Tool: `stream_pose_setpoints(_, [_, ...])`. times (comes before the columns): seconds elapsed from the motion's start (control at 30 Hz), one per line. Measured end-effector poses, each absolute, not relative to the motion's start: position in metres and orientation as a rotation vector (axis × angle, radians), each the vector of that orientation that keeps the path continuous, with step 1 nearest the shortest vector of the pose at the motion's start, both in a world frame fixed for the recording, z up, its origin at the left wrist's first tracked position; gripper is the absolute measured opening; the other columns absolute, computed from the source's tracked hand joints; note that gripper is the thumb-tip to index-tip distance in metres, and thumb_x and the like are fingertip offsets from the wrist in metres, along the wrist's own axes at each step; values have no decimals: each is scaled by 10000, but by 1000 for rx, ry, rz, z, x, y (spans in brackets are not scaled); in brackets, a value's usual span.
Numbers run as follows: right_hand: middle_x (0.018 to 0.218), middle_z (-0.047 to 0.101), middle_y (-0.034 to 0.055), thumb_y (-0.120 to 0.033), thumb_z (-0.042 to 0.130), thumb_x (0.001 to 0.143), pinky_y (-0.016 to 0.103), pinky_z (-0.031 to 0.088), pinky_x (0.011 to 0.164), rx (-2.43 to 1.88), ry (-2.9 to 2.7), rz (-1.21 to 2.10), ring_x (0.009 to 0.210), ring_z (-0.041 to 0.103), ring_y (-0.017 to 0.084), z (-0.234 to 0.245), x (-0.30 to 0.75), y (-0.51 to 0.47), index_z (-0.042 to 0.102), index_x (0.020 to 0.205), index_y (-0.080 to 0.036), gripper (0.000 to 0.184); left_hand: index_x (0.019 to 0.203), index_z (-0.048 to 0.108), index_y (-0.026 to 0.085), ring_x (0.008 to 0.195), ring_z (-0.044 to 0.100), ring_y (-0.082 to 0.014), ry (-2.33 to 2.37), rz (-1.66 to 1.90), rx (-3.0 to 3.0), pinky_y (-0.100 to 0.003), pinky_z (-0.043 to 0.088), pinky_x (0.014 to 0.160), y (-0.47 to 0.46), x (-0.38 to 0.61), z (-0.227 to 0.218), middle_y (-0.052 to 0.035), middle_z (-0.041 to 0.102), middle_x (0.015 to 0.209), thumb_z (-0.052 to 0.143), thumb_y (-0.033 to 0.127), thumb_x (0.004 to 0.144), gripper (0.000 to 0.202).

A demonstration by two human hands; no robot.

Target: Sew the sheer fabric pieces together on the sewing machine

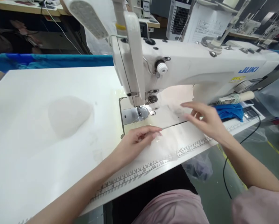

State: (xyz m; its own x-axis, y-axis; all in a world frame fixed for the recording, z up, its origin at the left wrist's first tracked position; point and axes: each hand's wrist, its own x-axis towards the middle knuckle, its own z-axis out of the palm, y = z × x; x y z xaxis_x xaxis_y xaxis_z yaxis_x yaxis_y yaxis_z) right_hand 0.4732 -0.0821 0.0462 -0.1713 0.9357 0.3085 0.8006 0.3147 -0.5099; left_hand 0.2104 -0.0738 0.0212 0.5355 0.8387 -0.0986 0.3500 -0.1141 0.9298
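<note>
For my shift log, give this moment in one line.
left hand: fingertips at sheer piece | right hand: thumb, forefinger apart | place: by sewing machine

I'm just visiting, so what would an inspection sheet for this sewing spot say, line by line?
Surface: white table, ruler scale printed along the near edge.
Job's things: sewing machine; sheer pale piece by the left hand; another pale piece lying farther left.
Clutter: blue cloth and pale roll at the machine's right end.
Hands: left, fingers together at the sheer piece, grip unclear; right, fingers parted.
Cables: black cable hangs off the right side; white cable behind.
Surroundings: more sewing machines; part of another person, upper left.
</note>
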Motion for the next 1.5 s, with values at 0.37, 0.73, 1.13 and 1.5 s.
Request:
stream_pose_setpoints(0.37, [466,465,-86,-346,773,715,171,350,380,-1163,-1646,1542,406,404,48,28,423,-78,689,808,-163,222,1202,563,198,802,642,-157,839,697,1633,-307,531,766,-71,200,38,-21,666,882,628,267,847,367])
stream_pose_setpoints(0.73, [752,659,1,-269,652,820,251,517,657,-886,-1629,1759,692,633,113,18,397,-75,667,833,-151,120,1277,528,304,827,674,-132,764,280,1698,-224,542,744,-92,190,74,-8,696,1020,478,345,957,327])
stream_pose_setpoints(1.13, [1015,672,99,-646,419,902,356,503,879,-468,-985,2553,968,655,215,18,373,-90,634,977,-144,551,887,613,238,464,556,-93,1211,779,2578,-197,338,421,-113,191,65,65,630,599,481,281,930,145])
stream_pose_setpoints(1.5, [1247,605,103,-219,550,914,399,519,908,-686,-1184,2216,954,688,204,13,390,-89,548,1286,-202,373,1165,549,238,922,606,-174,1294,725,1996,-291,502,770,-84,190,42,-30,629,1032,644,433,830,398])
